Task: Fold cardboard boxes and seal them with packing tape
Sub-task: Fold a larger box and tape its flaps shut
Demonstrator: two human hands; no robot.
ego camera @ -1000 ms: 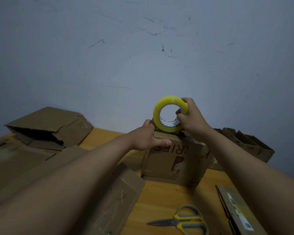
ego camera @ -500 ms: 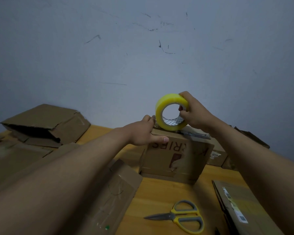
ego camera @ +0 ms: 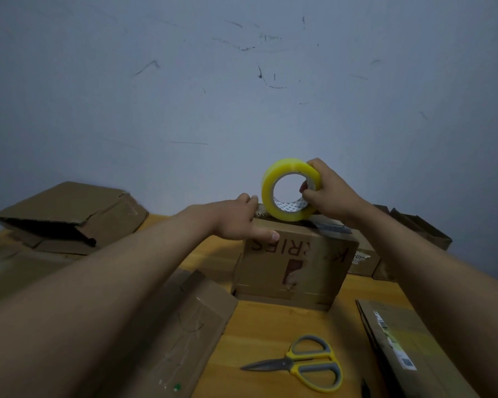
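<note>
A wooden worktop [ego camera: 273,326] carries a cardboard box [ego camera: 295,268] standing upright near its middle. Flattened cardboard [ego camera: 179,334] lies left of the box, another flat piece [ego camera: 406,340] lies right of it, and an open carton [ego camera: 69,214] sits far to its left. The left hand [ego camera: 239,219] presses on the box's top left edge, fingers fairly straight, thumb on its front face. The right hand [ego camera: 332,193] clamps the yellow tape roll [ego camera: 289,189], fingers curled through its core, resting it on the box's top. Scissors [ego camera: 305,363] lie in front of the box.
</note>
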